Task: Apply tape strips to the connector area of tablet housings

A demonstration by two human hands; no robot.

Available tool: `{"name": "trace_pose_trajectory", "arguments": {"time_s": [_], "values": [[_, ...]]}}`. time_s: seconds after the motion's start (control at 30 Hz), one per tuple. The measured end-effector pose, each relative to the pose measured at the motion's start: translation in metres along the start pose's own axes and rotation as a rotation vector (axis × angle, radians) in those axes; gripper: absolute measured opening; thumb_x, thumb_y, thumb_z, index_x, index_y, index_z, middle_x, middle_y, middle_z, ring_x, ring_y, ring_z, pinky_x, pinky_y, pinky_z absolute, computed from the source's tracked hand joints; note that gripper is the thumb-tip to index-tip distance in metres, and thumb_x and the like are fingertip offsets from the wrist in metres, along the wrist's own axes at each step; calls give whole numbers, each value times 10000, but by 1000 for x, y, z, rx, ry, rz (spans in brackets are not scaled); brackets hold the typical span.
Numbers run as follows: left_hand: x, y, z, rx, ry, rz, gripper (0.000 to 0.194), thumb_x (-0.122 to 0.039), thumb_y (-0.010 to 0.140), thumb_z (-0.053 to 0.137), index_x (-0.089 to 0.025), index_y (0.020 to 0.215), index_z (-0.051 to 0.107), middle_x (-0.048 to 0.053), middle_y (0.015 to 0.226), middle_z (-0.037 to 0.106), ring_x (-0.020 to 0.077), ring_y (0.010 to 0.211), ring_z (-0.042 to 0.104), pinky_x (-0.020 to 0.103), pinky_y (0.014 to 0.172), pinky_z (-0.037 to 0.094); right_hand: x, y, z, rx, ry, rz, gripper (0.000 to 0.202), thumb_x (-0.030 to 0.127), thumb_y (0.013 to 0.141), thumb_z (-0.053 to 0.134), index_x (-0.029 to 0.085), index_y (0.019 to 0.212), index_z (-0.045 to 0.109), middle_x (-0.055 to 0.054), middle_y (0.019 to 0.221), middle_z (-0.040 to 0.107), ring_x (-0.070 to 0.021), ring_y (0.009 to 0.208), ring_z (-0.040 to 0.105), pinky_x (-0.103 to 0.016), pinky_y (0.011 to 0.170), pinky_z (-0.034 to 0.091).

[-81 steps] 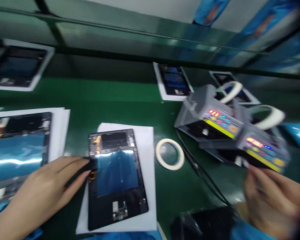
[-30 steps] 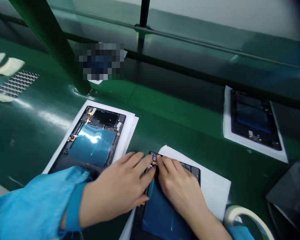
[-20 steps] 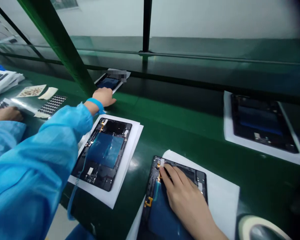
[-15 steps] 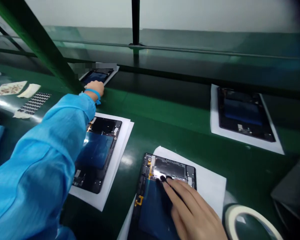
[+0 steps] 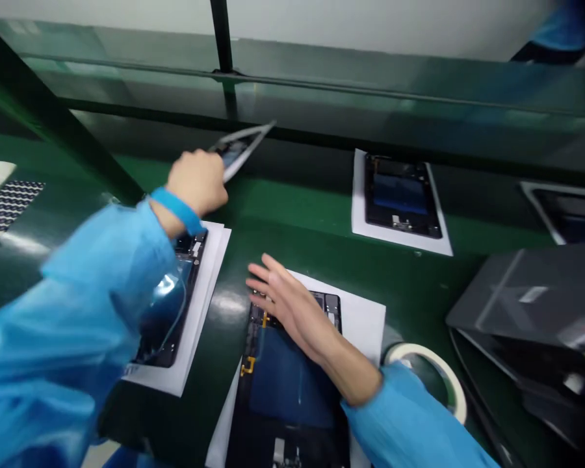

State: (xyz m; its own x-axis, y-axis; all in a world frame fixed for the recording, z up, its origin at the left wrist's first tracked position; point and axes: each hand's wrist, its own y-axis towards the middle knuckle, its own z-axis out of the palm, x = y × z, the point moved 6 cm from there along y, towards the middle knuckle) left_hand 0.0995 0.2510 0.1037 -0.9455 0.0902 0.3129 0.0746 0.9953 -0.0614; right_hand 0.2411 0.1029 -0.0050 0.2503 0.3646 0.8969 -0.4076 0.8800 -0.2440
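Observation:
My left hand (image 5: 198,182), with a blue band at the wrist, grips the near corner of an opened tablet (image 5: 234,151) on white paper, lifted and tilted near the back of the bench. My right hand (image 5: 287,302) hovers with fingers spread over the upper part of another opened tablet (image 5: 292,383). That tablet has a blue panel and orange flex parts, and lies on white paper (image 5: 363,318). Below my left forearm a third tablet (image 5: 168,325) rests on stacked paper (image 5: 199,325), partly hidden by the sleeve.
Another opened tablet (image 5: 400,195) lies on paper at the back right, one more (image 5: 575,214) at the right edge. A tape roll (image 5: 455,383) and a dark grey box (image 5: 526,292) stand right. A green post (image 5: 63,123) crosses the left. A patterned sheet (image 5: 10,205) lies far left.
My left hand has moved right with the back tablet and its paper, now tilted. My right hand has lifted from the front tablet and spread its fingers. The view has shifted right.

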Motion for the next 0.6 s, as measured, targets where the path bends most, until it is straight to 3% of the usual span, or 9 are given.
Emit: {"name": "trace_pose_trajectory", "arguments": {"time_s": [0.07, 0.13, 0.2, 0.3, 0.37, 0.43, 0.53, 0.6], "values": [[-40, -53, -2, -20, -29, 94, 181, -130, 792, 534, -31, 892, 649, 149, 846, 661, 251, 817, 670, 315, 721, 532, 0, 20, 7, -97, 155, 33, 740, 648, 827, 507, 229, 1416, 350, -121, 1405, 476, -209, 1146, 579, -392, 910, 522], [-81, -120, -1, -115, -68, 275, 174, -77, 820, 478, -72, 884, 640, 122, 816, 637, 214, 686, 646, 287, 581, 508, -1, 13, 4, -204, 158, 10, 675, 642, 800, 554, 237, 1332, 459, -87, 1299, 572, -214, 1086, 600, -384, 890, 519], [-106, -187, 5, -208, -136, 458, 144, -65, 809, 517, -89, 866, 647, 84, 750, 619, 183, 601, 594, 270, 507, 465, -8, -18, -8, -279, 115, -1, 587, 585, 780, 625, 216, 1232, 554, -68, 1167, 644, -226, 1056, 602, -392, 918, 495], [-114, -270, 15, -407, -344, 779, 266, -308, 942, 485, -123, 1042, 648, 68, 995, 655, 219, 879, 607, 348, 757, 497, -33, -83, -36, -356, 52, 68, 510, 510, 779, 670, 186, 1168, 616, -81, 1110, 665, -265, 1115, 567, -441, 1002, 426], [-106, -299, 26, -445, -394, 879, 255, -332, 969, 471, -201, 1117, 632, -3, 1087, 643, 189, 984, 567, 348, 889, 429, -54, -122, -56, -425, -36, 172, 479, 529, 776, 667, 203, 1127, 654, -74, 1115, 664, -278, 1144, 549, -450, 1045, 381], [-99, -312, 39, -442, -404, 922, 222, -322, 960, 509, -237, 1125, 630, -31, 1079, 645, 174, 1003, 544, 352, 955, 366, -65, -146, -64, -391, -103, 222, 473, 554, 783, 648, 212, 1111, 671, -77, 1097, 670, -287, 1133, 553, -459, 1049, 373], [-100, -321, 56, -431, -418, 969, 221, -369, 938, 549, -230, 1081, 646, -23, 1049, 654, 183, 1011, 531, 371, 999, 321, -59, -158, -58, -253, -290, 197, 450, 555, 849, 560, 206, 1112, 668, -73, 1025, 683, -254, 1016, 602, -420, 971, 443], [-106, -325, 68, -441, -422, 996, 227, -399, 932, 554, -247, 1069, 652, -30, 1042, 657, 183, 1008, 527, 372, 1001, 313, -45, -165, -57, -176, -549, 153, 415, 512, 897, 500, 194, 1111, 661, -42, 836, 686, -195, 790, 627, -329, 787, 510]]}}
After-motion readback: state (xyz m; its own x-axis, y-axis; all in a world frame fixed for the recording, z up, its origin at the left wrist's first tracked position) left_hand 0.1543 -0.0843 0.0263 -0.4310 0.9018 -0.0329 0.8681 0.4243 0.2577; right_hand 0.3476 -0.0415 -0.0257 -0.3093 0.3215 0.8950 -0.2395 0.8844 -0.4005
